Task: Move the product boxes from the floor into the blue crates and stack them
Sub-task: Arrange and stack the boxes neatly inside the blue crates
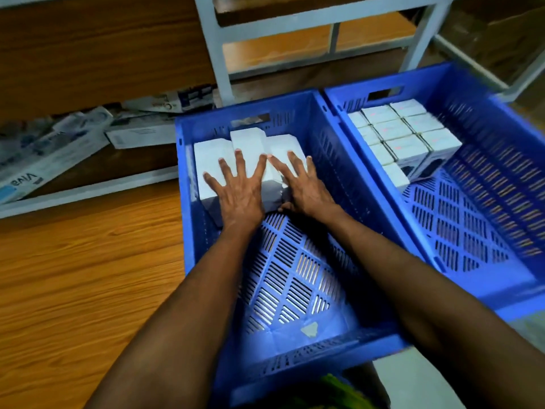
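Product boxes (250, 140), white, stand grouped at the far end of the nearer blue crate (295, 276); three tops are distinguishable, the middle one standing higher than its neighbours; any further boxes beneath the hands cannot be counted. Left hand (240, 190) lies flat on the group, grip spread, fingers straight and fanned; right hand (306, 187) lies flat beside it, fingers straight on top, thumb against the near face of the group; neither hand pinches anything. Step in hand, judged: seating and squaring the placed boxes against the far wall. Second blue crate (472, 231) stands just beside, on the right; crates total two; it holds a packed block (404, 134) with about ten tops visible, though blur prevents an exact count. Next move calls for levelling the raised middle box, then fetching more stock; printed cartons (44, 160) lie at upper left by the floor (73, 276), number unclear.
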